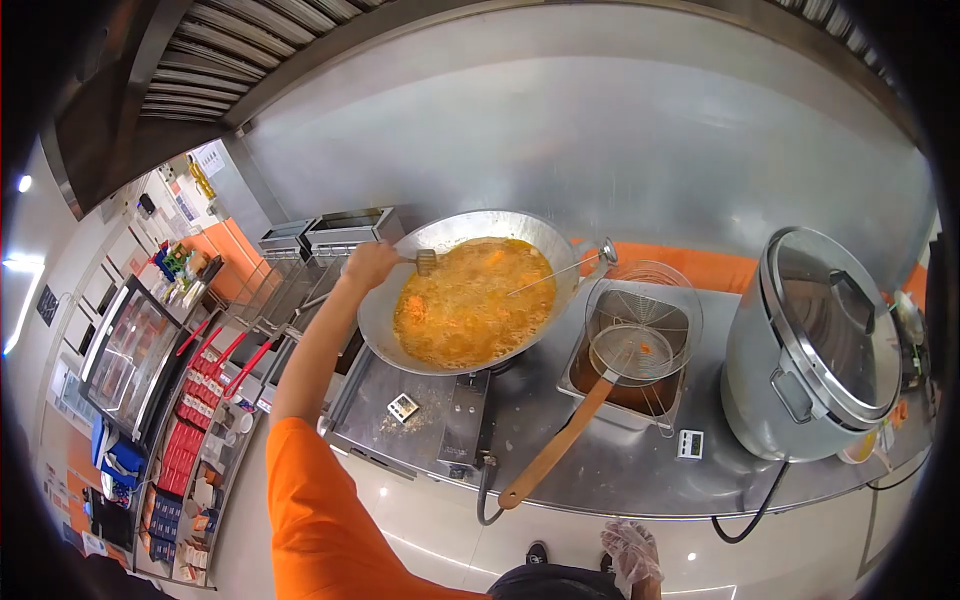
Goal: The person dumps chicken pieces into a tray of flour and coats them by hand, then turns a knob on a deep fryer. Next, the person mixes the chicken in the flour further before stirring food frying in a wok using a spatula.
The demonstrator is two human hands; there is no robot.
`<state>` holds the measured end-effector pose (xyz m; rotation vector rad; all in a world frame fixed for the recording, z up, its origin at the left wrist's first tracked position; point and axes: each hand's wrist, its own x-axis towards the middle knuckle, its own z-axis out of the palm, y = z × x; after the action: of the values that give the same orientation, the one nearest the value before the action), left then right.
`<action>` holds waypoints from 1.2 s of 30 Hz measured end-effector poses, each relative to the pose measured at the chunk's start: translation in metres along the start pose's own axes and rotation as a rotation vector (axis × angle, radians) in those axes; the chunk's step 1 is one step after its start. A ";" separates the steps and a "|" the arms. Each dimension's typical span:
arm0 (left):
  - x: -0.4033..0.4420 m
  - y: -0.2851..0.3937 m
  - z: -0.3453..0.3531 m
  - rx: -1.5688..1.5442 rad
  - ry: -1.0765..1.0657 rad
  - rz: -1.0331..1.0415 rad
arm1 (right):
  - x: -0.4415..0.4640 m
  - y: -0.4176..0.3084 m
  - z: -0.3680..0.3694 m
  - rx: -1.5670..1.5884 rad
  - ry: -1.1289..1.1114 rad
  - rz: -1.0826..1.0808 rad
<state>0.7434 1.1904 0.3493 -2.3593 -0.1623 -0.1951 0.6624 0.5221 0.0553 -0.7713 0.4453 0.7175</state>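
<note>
My left hand [371, 266] is closed around the handle of a slotted metal spatula [427, 262], whose head sits at the left rim of a large wok [377, 322]. Bubbling orange-yellow oil [472, 305] fills much of the wok, with orange bits of food floating in it. A thermometer [560, 270] with a long thin probe leans over the wok's right side into the oil. My right hand [633, 555], in a clear plastic glove, hangs low near my body, away from the counter. Its fingers are not clear under the crumpled glove.
Right of the wok, a wood-handled strainer [560, 440] lies over a metal container [648, 408] of brown liquid. A big lidded pot [765, 390] stands farther right. Two small timers [402, 407] rest on the steel counter [560, 490]. Fryer baskets [285, 300] are at left.
</note>
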 end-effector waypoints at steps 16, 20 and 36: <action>-0.064 0.003 -0.040 -0.126 -0.275 0.115 | 0.018 0.002 -0.004 -0.055 -0.059 0.047; -0.077 0.007 -0.055 -0.165 -0.317 0.130 | 0.021 0.002 -0.017 -0.036 -0.031 0.028; -0.103 0.004 -0.135 -0.262 -0.256 -0.141 | 0.023 -0.004 -0.012 -0.051 -0.109 0.058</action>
<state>0.6302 1.0866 0.4231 -2.6296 -0.4520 0.0214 0.6803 0.5209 0.0359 -0.7650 0.3531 0.8239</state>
